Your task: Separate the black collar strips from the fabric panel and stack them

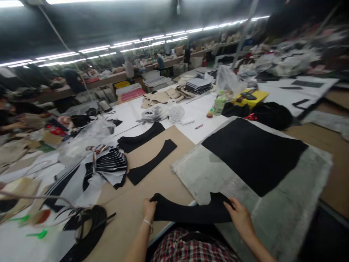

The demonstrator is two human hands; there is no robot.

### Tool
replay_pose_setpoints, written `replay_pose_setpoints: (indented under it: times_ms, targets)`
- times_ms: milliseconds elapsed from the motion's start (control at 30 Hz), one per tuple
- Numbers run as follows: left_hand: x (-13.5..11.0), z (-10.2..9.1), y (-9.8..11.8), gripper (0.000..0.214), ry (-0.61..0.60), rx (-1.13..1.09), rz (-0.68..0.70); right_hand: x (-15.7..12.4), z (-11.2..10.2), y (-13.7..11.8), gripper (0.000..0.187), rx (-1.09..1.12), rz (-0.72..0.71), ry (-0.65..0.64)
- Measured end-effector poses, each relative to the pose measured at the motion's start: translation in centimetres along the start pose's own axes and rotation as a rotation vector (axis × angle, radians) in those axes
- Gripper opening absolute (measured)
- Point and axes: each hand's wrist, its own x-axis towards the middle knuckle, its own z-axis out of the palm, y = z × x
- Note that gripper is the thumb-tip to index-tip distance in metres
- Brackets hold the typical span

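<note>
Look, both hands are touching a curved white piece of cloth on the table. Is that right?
Not quite. The curved piece of cloth is black, not white. The head view shows the left hand and the right hand both touching it on the table.

At one o'clock a large black fabric panel (255, 154) lay on a grey felt pad (286, 189). At eleven o'clock two curved black strips (151, 162) sat apart on my brown cardboard sheet (166, 182), with a fanned stack of black-and-white pieces (109, 163) beside them at ten. A coil of black straps (89, 222) rested at nine o'clock. A green bottle (219, 103) stood far off at twelve, near a yellow box (252, 97).
</note>
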Motion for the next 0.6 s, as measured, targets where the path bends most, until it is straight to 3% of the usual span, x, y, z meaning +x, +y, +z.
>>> replay_pose_setpoints:
  times_ms: [267, 367, 467, 600]
  targets:
    - [3.3, -1.2, 1.1, 0.005, -0.193, -0.374, 0.147, 0.5, 1.8, 3.4, 0.025, -0.040, 0.223, 0.089]
    - [5.6, -1.7, 1.7, 0.012, -0.233, -0.476, 0.206, 1.0, 2.4, 4.1, 0.016, -0.047, 0.304, 0.045]
    - [7.7, -1.8, 2.6, 0.021, -0.268, -0.547, 0.236, 1.5, 2.9, 4.4, 0.021, -0.022, 0.385, -0.005]
    - [8.8, -1.7, 4.0, 0.030, -0.322, -0.597, 0.259, 2.0, 3.6, 4.3, 0.027, 0.046, 0.472, 0.027]
